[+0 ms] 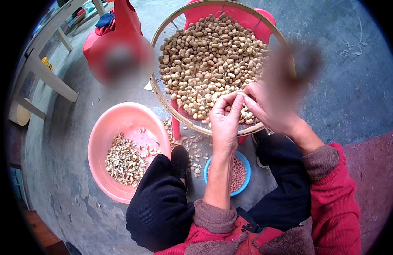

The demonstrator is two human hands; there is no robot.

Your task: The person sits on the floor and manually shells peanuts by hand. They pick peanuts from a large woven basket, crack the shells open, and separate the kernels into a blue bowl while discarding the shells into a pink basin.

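My left hand (225, 116) and my right hand (268, 106) meet fingertip to fingertip above the near edge of a round sieve basket (164, 106). Pinched between them is a small pale peanut (241, 93), mostly covered by the fingers. Part of my right hand is blurred. Many unshelled peanuts (212, 60) lie spread over the mesh. Below my left forearm, on the floor, a blue bowl (206, 169) holds shelled pink kernels (238, 175). To the left, a pink basin (97, 140) contains broken peanut shells (124, 162).
The basket rests on a red plastic stool or chair (263, 19). Loose shells (196, 156) litter the concrete floor between my feet. Another red chair (128, 19) with cloth on it stands at the upper left, beside a pale table or bench leg (53, 79). My knees flank the blue bowl.
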